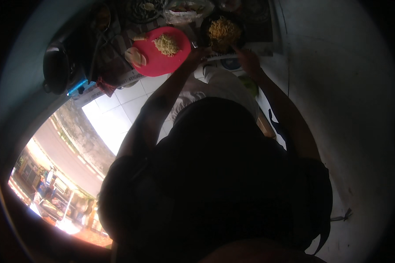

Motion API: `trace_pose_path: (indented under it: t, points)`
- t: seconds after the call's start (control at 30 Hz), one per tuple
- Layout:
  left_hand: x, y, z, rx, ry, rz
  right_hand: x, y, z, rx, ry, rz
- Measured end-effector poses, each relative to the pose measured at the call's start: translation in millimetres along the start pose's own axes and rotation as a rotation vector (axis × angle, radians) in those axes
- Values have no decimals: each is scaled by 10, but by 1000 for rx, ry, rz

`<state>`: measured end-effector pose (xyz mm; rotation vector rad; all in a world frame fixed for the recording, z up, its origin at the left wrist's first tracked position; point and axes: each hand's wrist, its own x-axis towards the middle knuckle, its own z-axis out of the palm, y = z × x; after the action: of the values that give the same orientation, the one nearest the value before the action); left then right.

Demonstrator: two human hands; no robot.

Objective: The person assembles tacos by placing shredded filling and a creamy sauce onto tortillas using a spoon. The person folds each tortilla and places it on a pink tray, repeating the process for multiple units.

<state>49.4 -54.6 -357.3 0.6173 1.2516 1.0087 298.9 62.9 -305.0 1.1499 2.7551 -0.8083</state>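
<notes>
A dark round pan (pixel 205 33) holds a heap of shredded or noodle-like yellow-brown food (pixel 224 30). At its near left edge is my left hand (pixel 200 54), fingers closed; small pale tines or a similar thin piece show beside it. My right hand (pixel 249 61) is at the pan's near right edge, its fingers closed and pointing into the food. Dim light hides what either hand grips. Left of the pan lies a pink board (pixel 156 65) bearing a pile of pale noodle-like shreds (pixel 166 44), round pale slices (pixel 135 57) and a short light piece (pixel 140 37).
A clear plastic bag (pixel 185 11) and a patterned plate (pixel 144 11) stand behind the board. To the left is a dark pot (pixel 55 68) near a bright blue strip (pixel 77 87). Printed paper edges the work surface. A pale wall (pixel 333 79) closes off the right side.
</notes>
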Motion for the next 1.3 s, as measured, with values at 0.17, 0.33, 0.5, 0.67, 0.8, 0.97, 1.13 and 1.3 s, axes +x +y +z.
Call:
trace_pose_path:
  t: [0.17, 0.33, 0.5, 0.67, 0.8, 0.97, 1.13, 1.3]
  points:
    - [9, 34, -27, -94, -2, -137, 63, -76, 43, -65, 57, -56]
    - [46, -69, -65, 138, -56, 35, -174, -15, -284, -75, 124, -144]
    - [131, -316, -149, 110, -65, 104, -179, -7, -310, -90, 141, -61]
    - [145, -325, -171, 124, -96, 103, -10, 16, -121, -49, -6, -6]
    - [85, -204, -119, -1, -49, -63, 26, -24, -28, -176, -19, -25]
    - [52, -108, -81, 53, -59, 17, -28, -74, -154, -177, -58, -11]
    - [73, -85, -102, -2, -35, -51, 25, -171, -348, -185, -10, 114]
    - [15, 48, -122, 25, -63, -164, 21, 46, -292, 14, 171, 158]
